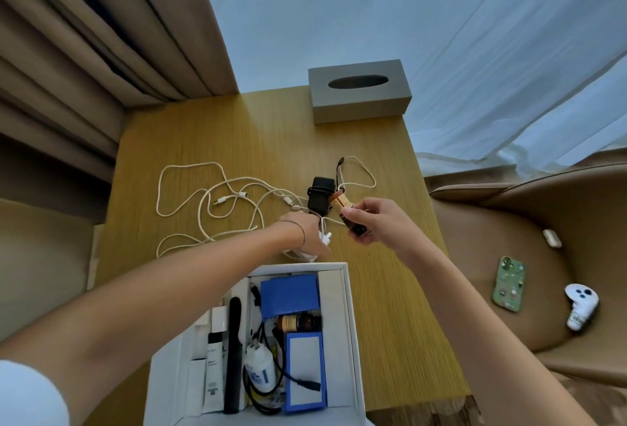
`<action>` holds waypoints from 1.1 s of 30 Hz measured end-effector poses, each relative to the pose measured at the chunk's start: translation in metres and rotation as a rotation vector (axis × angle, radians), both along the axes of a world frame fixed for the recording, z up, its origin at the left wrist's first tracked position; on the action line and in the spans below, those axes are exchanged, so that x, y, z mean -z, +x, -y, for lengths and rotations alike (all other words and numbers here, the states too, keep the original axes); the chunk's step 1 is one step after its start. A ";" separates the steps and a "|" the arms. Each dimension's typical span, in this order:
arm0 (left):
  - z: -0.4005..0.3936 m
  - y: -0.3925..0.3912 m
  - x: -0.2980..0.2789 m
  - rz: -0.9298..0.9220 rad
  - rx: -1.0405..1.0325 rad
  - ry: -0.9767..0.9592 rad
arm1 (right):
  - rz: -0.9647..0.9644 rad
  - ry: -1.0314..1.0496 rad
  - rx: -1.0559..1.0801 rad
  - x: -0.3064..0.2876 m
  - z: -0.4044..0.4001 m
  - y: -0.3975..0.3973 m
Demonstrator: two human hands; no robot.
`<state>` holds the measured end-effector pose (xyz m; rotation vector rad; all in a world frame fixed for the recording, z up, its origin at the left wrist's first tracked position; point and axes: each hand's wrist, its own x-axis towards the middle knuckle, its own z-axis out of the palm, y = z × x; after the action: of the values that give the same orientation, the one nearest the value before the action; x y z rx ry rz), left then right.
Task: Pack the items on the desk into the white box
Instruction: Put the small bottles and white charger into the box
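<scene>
My right hand (pixel 371 222) holds a small brown bottle (pixel 342 208) with an orange label above the wooden desk (pixel 190 140). My left hand (pixel 305 239) is closed on a white charger plug (pixel 310 252) just beyond the white box (pixel 353 340). Tangled white cables (pixel 203 198) spread across the desk, and a black adapter (pixel 319 196) lies beside the bottle. Inside the box are blue cases, a black comb, white tubes, a white bottle, a brown bottle and black cords.
A grey tissue box (pixel 359 91) stands at the desk's far edge. To the right is a tan armchair (pixel 509 222) holding a green phone (pixel 509 284), a white controller (pixel 580 310) and a small white case (pixel 551 238). Curtains hang behind and to the left.
</scene>
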<state>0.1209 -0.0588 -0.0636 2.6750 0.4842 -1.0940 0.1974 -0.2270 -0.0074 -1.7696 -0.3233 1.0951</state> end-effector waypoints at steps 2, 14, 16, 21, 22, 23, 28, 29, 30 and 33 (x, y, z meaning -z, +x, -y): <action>-0.009 -0.002 -0.007 0.037 -0.028 -0.013 | -0.017 0.042 0.000 -0.006 -0.001 -0.005; -0.061 -0.044 -0.030 0.333 -0.417 -0.316 | -0.154 0.290 -0.165 -0.043 -0.009 -0.059; -0.069 -0.052 -0.037 0.352 -0.466 -0.339 | -0.177 0.289 -0.205 -0.046 -0.010 -0.070; -0.088 -0.076 -0.056 0.381 -0.592 -0.418 | -0.184 0.214 -0.305 -0.046 -0.020 -0.104; -0.091 -0.081 -0.060 0.378 -0.637 -0.445 | -0.187 0.169 -0.326 -0.045 -0.023 -0.111; -0.093 -0.085 -0.065 0.369 -0.694 -0.489 | -0.177 0.117 -0.347 -0.043 -0.027 -0.118; -0.097 -0.109 -0.088 0.383 -0.955 -0.732 | -0.030 -0.180 -0.323 -0.007 -0.049 -0.156; -0.098 -0.115 -0.091 0.412 -0.993 -0.773 | -0.016 -0.216 -0.304 0.002 -0.052 -0.163; -0.098 -0.120 -0.095 0.440 -1.029 -0.817 | -0.008 -0.242 -0.284 0.010 -0.056 -0.168; -0.101 -0.136 -0.104 0.468 -1.145 -0.941 | 0.055 -0.311 -0.247 0.028 -0.066 -0.178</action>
<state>-0.0151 0.0422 0.0407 1.3343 0.9088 -0.1975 0.0191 -0.1612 -0.0353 -2.0783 -0.4326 1.3292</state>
